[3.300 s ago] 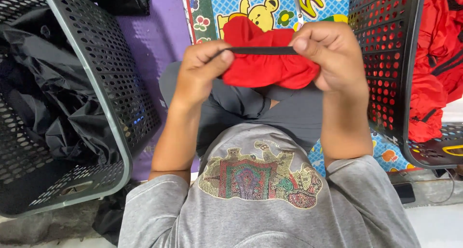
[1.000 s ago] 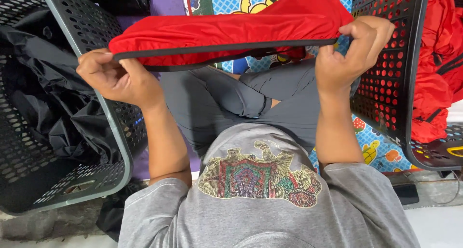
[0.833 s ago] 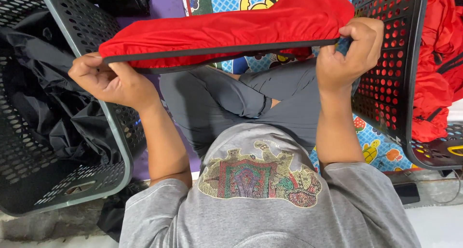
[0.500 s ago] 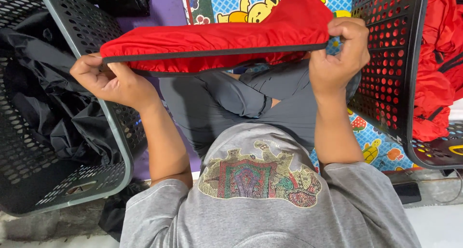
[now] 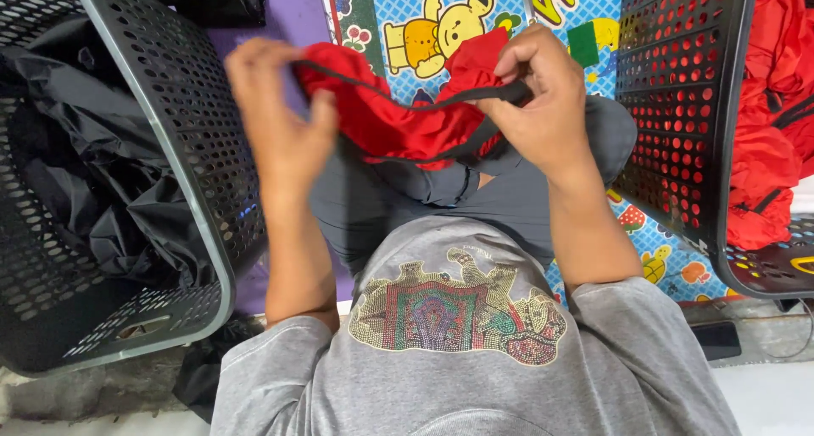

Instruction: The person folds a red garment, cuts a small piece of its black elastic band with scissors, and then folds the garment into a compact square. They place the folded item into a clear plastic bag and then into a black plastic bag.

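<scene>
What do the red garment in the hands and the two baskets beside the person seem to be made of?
Red garment: thin, slightly shiny woven fabric, probably synthetic; it crumples softly, with a black band edge. Left basket and right basket: rigid black moulded plastic, judging by the regular perforations.

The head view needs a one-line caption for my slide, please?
Both hands, left hand and right hand, bunch a red garment between two black baskets.

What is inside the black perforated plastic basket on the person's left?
The black perforated plastic basket holds crumpled black fabric heaped toward its far side, with bare perforated floor showing at the near end. Whatever lies under the heap is covered.
</scene>
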